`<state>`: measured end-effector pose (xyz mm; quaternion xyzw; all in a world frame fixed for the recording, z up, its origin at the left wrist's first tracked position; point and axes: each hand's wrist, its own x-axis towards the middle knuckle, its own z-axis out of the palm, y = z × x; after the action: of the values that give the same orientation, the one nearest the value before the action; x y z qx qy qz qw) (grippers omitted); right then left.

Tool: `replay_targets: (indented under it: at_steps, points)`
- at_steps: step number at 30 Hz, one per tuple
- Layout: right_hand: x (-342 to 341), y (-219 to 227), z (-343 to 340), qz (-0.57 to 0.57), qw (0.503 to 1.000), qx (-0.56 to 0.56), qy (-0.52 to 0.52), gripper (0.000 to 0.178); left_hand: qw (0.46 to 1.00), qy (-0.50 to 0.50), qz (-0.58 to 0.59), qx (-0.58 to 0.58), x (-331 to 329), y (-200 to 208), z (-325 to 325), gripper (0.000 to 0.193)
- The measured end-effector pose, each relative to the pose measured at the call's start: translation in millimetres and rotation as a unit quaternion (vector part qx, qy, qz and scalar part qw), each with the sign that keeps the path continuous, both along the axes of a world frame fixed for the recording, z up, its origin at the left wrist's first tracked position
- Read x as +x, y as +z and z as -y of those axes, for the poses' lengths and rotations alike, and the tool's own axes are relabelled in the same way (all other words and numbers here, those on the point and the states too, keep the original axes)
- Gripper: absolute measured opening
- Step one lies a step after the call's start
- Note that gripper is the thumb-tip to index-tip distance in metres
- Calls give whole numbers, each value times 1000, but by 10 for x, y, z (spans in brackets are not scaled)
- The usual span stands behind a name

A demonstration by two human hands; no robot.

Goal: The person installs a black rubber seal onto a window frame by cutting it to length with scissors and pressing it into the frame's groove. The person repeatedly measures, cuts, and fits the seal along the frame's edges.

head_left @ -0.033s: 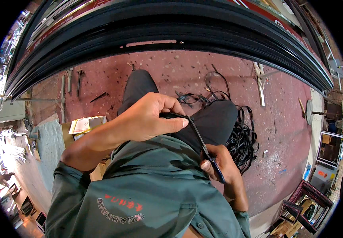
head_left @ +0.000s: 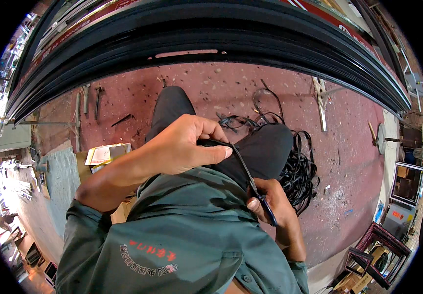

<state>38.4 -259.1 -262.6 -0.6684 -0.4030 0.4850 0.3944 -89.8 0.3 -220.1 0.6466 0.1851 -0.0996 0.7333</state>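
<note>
My left hand (head_left: 187, 144) is closed over my lap, pinching a thin black rubber-like strip (head_left: 210, 142) between thumb and fingers. Much of that strip is hidden by the hand. A pair of scissors (head_left: 244, 166) with a dark blue handle is held in my right hand (head_left: 276, 198), by my right thigh. Its narrow blades point up and left, and their tips touch or lie very near the strip at my left fingertips. Beside my right knee, a tangled heap of black strip (head_left: 303, 179) lies on the floor, with loops reaching forward.
Long black frame profiles (head_left: 270, 41) span the way ahead. A metal stand leg (head_left: 322, 105) is at right, and a hammer (head_left: 97, 102) lies left. By my left arm sits an open carton (head_left: 84, 166). Dark red frames (head_left: 392, 235) lean at lower right.
</note>
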Motion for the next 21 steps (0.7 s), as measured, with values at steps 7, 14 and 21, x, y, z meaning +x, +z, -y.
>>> replay_targets:
  at_steps: [7, 14, 21]
  points:
    - [-11, -20, 10, 1, 1000, -3, -4, 69, 1000, -8, 1, -3, 11, -12, 3, 22]
    - [-135, -60, 10, -29, 997, -55, -52, 50, 1000, -18, -11, -4, 45, -122, -22, 23]
    - [-192, -126, 68, -22, 995, -36, -90, 43, 999, -40, 21, 4, 53, -183, 15, 18]
